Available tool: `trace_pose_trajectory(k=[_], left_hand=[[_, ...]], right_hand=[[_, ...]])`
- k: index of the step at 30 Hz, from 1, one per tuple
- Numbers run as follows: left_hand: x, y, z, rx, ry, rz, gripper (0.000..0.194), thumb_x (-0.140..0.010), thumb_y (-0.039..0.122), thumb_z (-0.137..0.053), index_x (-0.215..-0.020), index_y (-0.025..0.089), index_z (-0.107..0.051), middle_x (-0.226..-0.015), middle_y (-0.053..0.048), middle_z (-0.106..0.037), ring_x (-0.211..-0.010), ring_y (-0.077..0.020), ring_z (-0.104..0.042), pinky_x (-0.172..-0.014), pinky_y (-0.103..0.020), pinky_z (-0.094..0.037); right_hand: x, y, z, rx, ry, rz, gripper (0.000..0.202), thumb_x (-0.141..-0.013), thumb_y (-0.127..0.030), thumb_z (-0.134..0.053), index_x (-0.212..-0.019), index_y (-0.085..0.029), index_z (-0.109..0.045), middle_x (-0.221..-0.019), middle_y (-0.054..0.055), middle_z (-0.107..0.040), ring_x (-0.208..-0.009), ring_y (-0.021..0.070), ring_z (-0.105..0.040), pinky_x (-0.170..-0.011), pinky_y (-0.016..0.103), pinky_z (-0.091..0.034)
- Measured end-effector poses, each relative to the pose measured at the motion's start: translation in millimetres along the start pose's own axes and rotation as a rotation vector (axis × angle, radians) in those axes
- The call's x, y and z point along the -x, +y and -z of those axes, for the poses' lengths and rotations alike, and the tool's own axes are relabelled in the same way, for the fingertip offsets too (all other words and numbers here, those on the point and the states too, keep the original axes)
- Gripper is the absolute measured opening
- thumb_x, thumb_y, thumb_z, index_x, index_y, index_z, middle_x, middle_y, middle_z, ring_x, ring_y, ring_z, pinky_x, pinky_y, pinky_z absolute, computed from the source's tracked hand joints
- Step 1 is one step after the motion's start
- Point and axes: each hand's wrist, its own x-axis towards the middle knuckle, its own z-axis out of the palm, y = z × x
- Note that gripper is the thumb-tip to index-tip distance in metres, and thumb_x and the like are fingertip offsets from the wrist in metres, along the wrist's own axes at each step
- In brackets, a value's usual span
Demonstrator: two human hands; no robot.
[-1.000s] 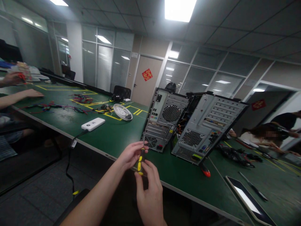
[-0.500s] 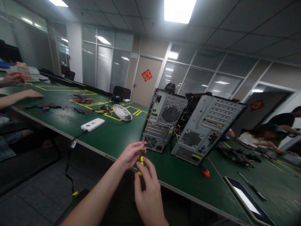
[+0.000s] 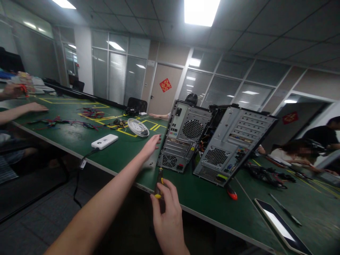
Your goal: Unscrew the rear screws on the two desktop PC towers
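My right hand [image 3: 168, 209] grips a black-and-yellow screwdriver [image 3: 159, 184] by its handle, thumb on one side and fingers on the other. The tool points up toward the bottom of a grey computer case [image 3: 170, 145], whose rear panel with fan grilles faces me. My left hand [image 3: 152, 146] reaches to the left side of that case with its fingers stretched out; I cannot tell whether they touch it. Right beside stands a second computer case [image 3: 225, 141], tilted in view, with cables showing in the gap between the two.
On the green table [image 3: 127, 159] lie a white power bank [image 3: 105, 141] with a cable, a white oval basket [image 3: 138, 127] and wired parts [image 3: 61, 122]. A red-tipped handle [image 3: 232, 194], a tablet [image 3: 278, 223] and a pen-like tool [image 3: 285, 209] lie right. Other people's hands [image 3: 35, 107] rest nearby.
My left hand has left the screwdriver's shaft and moved up and forward to the case's left side. The screwdriver stays in my right hand. Another person's hand now shows behind the case.
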Motion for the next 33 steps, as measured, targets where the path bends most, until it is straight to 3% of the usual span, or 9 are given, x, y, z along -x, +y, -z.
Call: trace_pose_trajectory(k=[3,10,15,25,33], left_hand=[[-19,-15,-6.9,0.065,-0.066,0.056,0.036,-0.093,0.048,-0.065,-0.121,0.027,-0.073,-0.141,-0.009,-0.065,-0.123,-0.0261,-0.061,-0.085,-0.029,-0.050],[-20,-50,1.2,0.114,-0.127,0.054,0.039,-0.085,0.042,-0.076,-0.121,0.027,-0.074,-0.133,-0.005,-0.070,-0.123,-0.0212,-0.062,-0.095,-0.028,-0.049],[-20,-55,12.8,0.079,-0.146,0.085,0.049,-0.078,0.046,-0.082,-0.121,0.025,-0.075,-0.132,-0.009,-0.070,-0.120,-0.0206,-0.063,-0.093,-0.028,-0.050],[-21,-58,15.6,0.018,-0.176,0.122,0.063,-0.077,0.057,-0.080,-0.131,0.025,-0.070,-0.143,-0.008,-0.064,-0.134,-0.0274,-0.055,-0.104,-0.040,-0.049],[-21,-59,16.6,0.005,-0.193,0.124,0.060,-0.079,0.058,-0.077,-0.130,0.027,-0.071,-0.143,-0.008,-0.064,-0.137,-0.0274,-0.053,-0.107,-0.041,-0.048]], right_hand=[[-2,0,0,-0.004,-0.017,-0.007,0.028,-0.099,-0.019,-0.058,-0.126,-0.023,-0.066,-0.136,0.014,-0.063,-0.124,0.0269,-0.066,-0.102,0.041,-0.059],[-4,2,2,-0.010,-0.051,-0.018,0.028,-0.100,-0.019,-0.057,-0.126,-0.023,-0.066,-0.138,0.014,-0.062,-0.126,0.0265,-0.065,-0.104,0.042,-0.058],[-3,-1,2,-0.021,-0.080,-0.020,0.029,-0.101,-0.018,-0.054,-0.123,-0.024,-0.072,-0.141,0.014,-0.059,-0.126,0.0257,-0.065,-0.105,0.040,-0.057],[-2,-3,3,-0.028,-0.152,-0.021,0.037,-0.101,-0.014,-0.051,-0.133,-0.023,-0.067,-0.149,0.013,-0.056,-0.136,0.0238,-0.058,-0.114,0.039,-0.050],[-4,-1,-1,-0.062,-0.033,0.000,0.033,-0.101,-0.014,-0.053,-0.130,-0.022,-0.068,-0.143,0.014,-0.060,-0.132,0.0238,-0.062,-0.108,0.038,-0.055]])
